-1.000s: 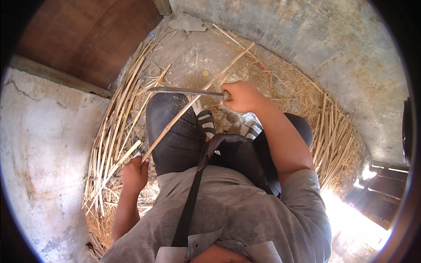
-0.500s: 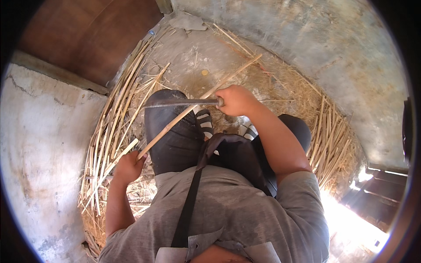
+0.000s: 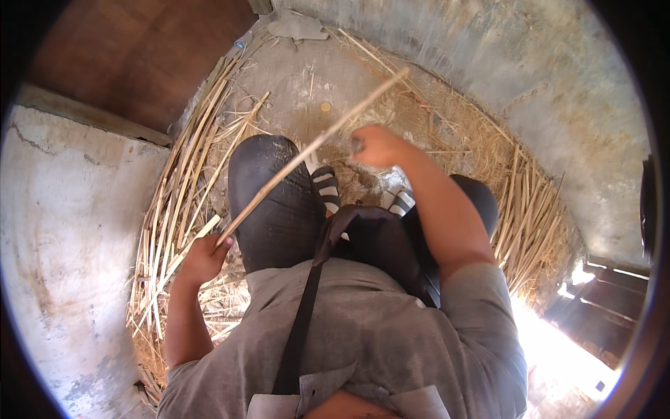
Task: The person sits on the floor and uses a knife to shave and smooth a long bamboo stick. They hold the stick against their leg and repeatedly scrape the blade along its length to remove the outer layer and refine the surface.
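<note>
My left hand (image 3: pixel 200 261) is closed round the lower end of a long, pale bamboo stick (image 3: pixel 279 176). The stick slants up and to the right, passing over my left knee. Just right of its upper half is my right hand (image 3: pixel 382 146), closed on the handle of a long-bladed knife (image 3: pixel 357 145). Only the dark end of the handle shows clearly now; the blade cannot be made out. A gap separates the right hand from the stick.
Split stalks (image 3: pixel 199 150) lie in a pile along the left wall (image 3: pixel 77 251). More stalks (image 3: pixel 527 216) and loose straw border the right wall (image 3: pixel 558 91). My knees and striped-sandalled feet are between my hands. A flat grey slab (image 3: pixel 296 26) lies at the far end.
My right hand has risen slightly and turned, and the blade that lay across the stick no longer shows there. The stick's far tip has shifted a little up and left.
</note>
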